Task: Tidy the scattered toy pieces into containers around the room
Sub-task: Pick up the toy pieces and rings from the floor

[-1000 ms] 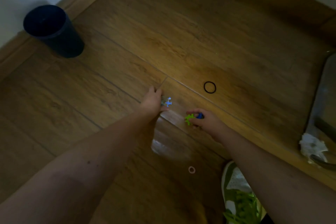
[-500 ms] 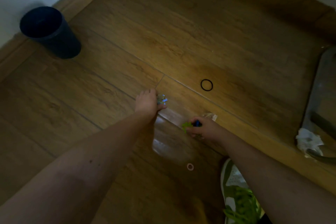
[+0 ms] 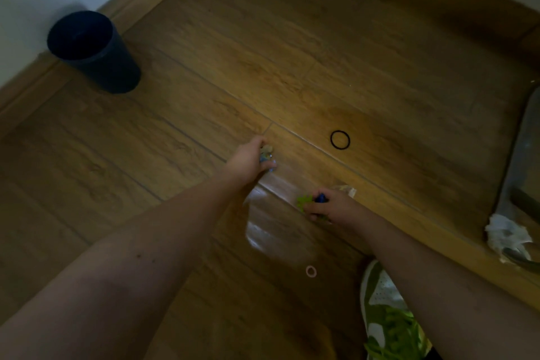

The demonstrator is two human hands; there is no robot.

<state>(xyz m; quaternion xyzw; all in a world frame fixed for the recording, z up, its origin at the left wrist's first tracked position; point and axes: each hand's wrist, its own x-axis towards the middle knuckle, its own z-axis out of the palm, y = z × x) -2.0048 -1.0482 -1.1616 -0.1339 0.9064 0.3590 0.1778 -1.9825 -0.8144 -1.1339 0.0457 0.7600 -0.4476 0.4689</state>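
Hands are both down at floor level, w/ the black ring [image 3: 339, 140] as our landmark. Our left hand [image 3: 248, 162] sits just left of the ring and a bit nearer us, fingers curled round a small bluish toy piece [image 3: 266, 157]; something pale shows at the fingertips too, prob. a second piece, but it's too blurred to tell. Our right hand [image 3: 328, 205] is nearer us than the ring, fingers curled on a green piece [image 3: 304, 201] and a dark blue piece [image 3: 320, 197]. A pale scrap [image 3: 347, 190] lies on the floor just beside that hand, on the ring side; can't tell what it is.

Why like this: we judge each hand is gathering several bits before going to a container, so fewer trips. Pieces are pinched low, close to the floorboards, since they're small and flat.

Dark cup [image 3: 93, 51] stands well left of the ring, far side, against the skirting; prob. the nearest container, and the floor between looks free of obstacles. Grey bin [image 3: 523, 155] sits well right of the ring at the frame edge, w/ crumpled white paper [image 3: 507, 235] by its near end. Small pink ring [image 3: 311, 271] lies nearer us than the black one, past a shiny patch on the boards. Our green-and-white shoe [image 3: 382, 310] is nearest us, right of the pink ring.
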